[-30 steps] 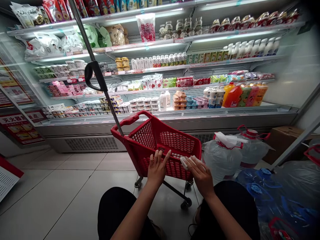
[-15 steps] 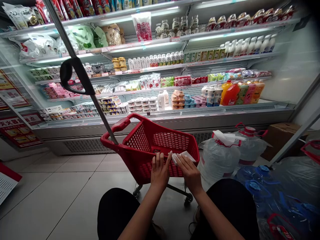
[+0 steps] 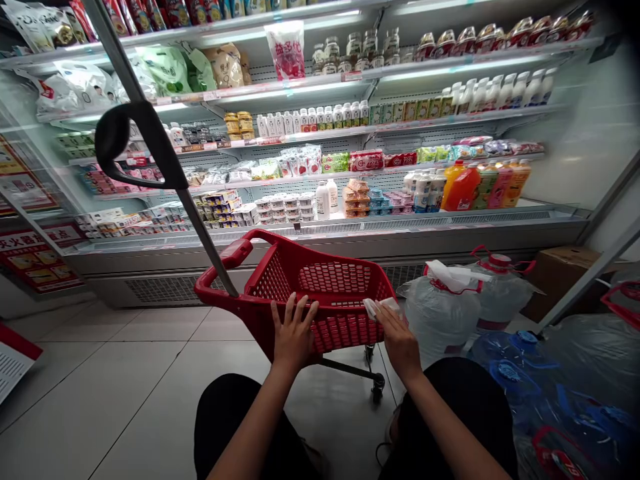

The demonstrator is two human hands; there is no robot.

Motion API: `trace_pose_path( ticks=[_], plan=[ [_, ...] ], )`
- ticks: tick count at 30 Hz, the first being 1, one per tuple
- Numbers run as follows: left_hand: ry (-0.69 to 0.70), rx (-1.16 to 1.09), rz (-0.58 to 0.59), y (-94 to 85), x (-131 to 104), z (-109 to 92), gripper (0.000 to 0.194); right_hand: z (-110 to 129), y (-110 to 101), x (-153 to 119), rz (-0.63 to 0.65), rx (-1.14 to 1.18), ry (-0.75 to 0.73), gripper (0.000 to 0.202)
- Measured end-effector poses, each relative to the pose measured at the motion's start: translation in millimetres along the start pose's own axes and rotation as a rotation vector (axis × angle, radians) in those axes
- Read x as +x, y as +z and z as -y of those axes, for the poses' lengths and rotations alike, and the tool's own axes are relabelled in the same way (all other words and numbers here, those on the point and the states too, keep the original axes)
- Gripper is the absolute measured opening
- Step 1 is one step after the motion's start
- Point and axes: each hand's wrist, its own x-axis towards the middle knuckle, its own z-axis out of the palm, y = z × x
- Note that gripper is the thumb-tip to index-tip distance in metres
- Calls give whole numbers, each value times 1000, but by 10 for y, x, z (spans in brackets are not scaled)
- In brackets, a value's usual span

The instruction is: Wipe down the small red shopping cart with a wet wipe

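A red plastic shopping cart with a mesh basket stands right in front of my knees. My left hand lies with spread fingers against the near side of the basket, its fingertips at the top rim, holding nothing. At the near right corner, my right hand presses a folded white tissue or cloth to the rim, its fingers close together over it. Part of the white piece is hidden under those fingers. A long grey pole with a black looped grip rises from the cart's handle end.
Behind the cart runs an open refrigerated shelf stocked with bottles, cups and bags. Large water bottles in plastic wrap and blue-capped jugs crowd the right side. A cardboard box stands behind them. Tiled floor extends to the left.
My hands have moved apart: the left slid leftward along the basket side with fingers spreading, the right moved right with the white piece to the corner. The cart has shifted slightly left.
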Motion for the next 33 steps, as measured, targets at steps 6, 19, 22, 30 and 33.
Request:
trace_pose_path(
  ticks=[6, 19, 22, 30, 33],
  plan=[
    [-28, -54, 1, -60, -20, -93, 63, 708, 161, 302, 19, 59, -148, 67],
    [-32, 23, -8, -254, -160, 103, 82, 33, -73, 48, 22, 26, -117, 67],
    [-144, 50, -67, -346, -184, 219, 76, -47, -50, 9, -19, 18, -24, 66],
    [-139, -5, -94, -362, -162, 205, 65, 992, 278, 392, 7, 168, -129, 71],
    [-129, -20, -104, -364, -184, 189, 71, 1401, 365, 570, 14, 240, -211, 64]
  ],
)
